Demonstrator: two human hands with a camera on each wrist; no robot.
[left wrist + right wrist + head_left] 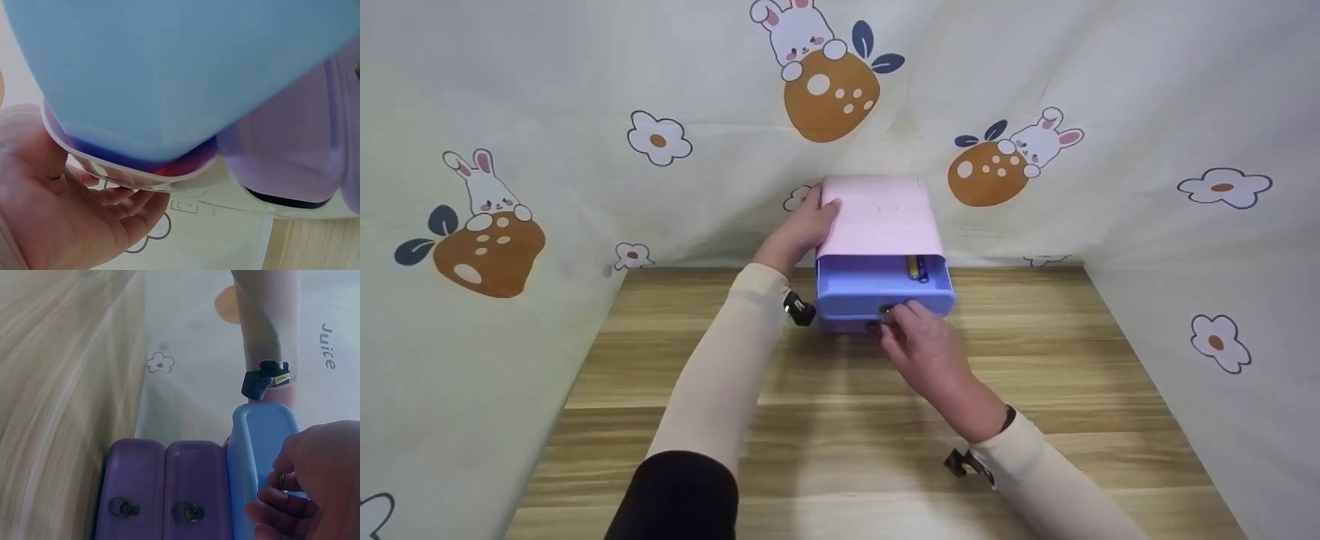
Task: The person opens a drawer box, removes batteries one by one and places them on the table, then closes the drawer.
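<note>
While pinching the ring pull between thumb and bent fingers of the right hand, holds the blue drawer partway out of the pink cabinet, in the topmost place. Clasps the cabinet's left side with the left hand, with thumb on top and fingers down the side. Could slide or tip the pink cabinet by slackening that left-hand hold during a hard pull. Could lose the ring pull too, being small and thin. If drawn too far, might drop at the front and spill the two battery-like cylinders lying toward the drawer's right side. Just below: two purple drawers with metal rings apt to catch a low finger. Near the blue drawer's left corner, close enough to bump: a black wrist camera. Underneath, a wood-grained counter; close behind, a patterned cloth, leaving little room for backward shifting. Cannot tell the contents farther back.
</note>
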